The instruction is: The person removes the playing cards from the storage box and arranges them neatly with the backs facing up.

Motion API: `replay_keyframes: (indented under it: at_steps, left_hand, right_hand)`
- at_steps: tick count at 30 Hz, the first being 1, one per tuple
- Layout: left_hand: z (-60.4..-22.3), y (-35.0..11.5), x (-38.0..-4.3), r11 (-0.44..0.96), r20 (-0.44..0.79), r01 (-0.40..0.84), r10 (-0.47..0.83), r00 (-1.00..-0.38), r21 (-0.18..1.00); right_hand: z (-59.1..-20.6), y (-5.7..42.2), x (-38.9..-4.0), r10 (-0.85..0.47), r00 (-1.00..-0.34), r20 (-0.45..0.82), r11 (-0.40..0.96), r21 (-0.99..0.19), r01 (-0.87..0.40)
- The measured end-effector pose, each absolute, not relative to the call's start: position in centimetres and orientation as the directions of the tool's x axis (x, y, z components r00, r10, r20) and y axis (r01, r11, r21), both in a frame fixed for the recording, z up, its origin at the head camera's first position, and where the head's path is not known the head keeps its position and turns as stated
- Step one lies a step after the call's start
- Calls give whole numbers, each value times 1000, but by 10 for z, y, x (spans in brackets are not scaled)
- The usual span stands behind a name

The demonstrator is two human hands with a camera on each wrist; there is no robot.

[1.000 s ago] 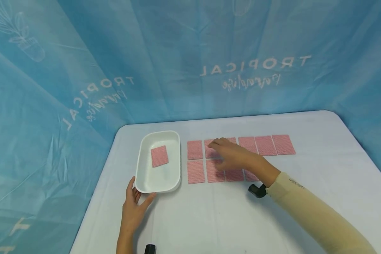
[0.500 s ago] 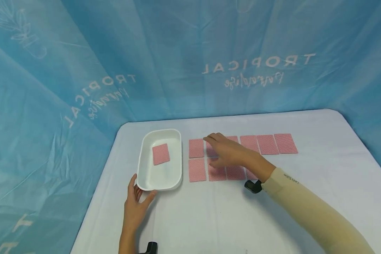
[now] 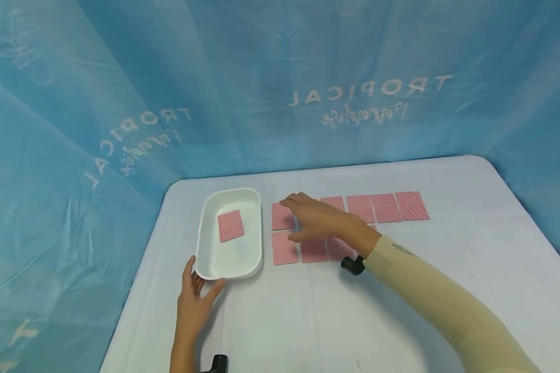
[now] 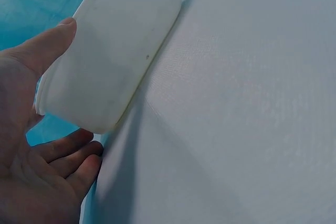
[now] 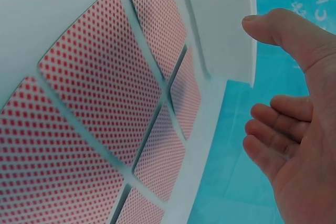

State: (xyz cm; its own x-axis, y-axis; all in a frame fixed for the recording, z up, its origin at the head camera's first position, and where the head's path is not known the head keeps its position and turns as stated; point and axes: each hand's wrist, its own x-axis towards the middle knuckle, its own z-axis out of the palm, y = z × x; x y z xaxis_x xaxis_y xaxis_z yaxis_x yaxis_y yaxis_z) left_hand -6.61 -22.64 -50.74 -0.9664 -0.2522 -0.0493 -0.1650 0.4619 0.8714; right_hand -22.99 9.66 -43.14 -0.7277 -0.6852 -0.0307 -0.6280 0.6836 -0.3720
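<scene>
A white rectangular tray (image 3: 256,243) stands at the left of the table, with a red-backed playing card (image 3: 231,226) lying face down in it. My left hand (image 3: 192,305) holds the tray's near left corner, the thumb (image 4: 62,32) at its rim and the index finger partly hidden behind. My right hand (image 3: 315,217) hovers over two rows of face-down cards (image 3: 284,248), thumb and fingers apart and nothing between them. From the right wrist view, the cards (image 5: 100,77) lie flat beside that hand, whose lower fingers are loosely bent. The right hand and forearm cover part of both rows.
The back row runs further right, to an end card (image 3: 412,205). A white cloth covers the table (image 3: 280,316). Blue printed curtains (image 3: 242,103) hang close behind and at both sides. A black wrist mount (image 3: 353,266) sticks out beneath the right wrist.
My right hand has moved left over the cards toward the tray, its thumb and fingers spread wider. The left hand stays at the tray's corner. The cards have not moved.
</scene>
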Motion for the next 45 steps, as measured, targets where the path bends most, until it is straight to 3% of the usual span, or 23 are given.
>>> replay_keyframes:
  at_steps: [10,17,32,45]
  left_hand:
    - [-509,-225,-70,487,-35,-161,-256,-966,859]
    - [-510,-226,-67,493,-64,-215,-305,-950,843]
    - [-506,-228,-62,469,-88,-220,-287,-954,855]
    - [-509,-227,-64,463,-58,-180,-266,-962,868]
  right_hand:
    - [-429,88,-235,-674,-737,-52,691,-397,-604]
    - [-433,76,-239,-716,-697,-45,644,-429,-634]
    - [-421,42,-244,-772,-634,-34,592,-401,-699]
    - [-417,18,-246,-789,-603,-115,597,-376,-709]
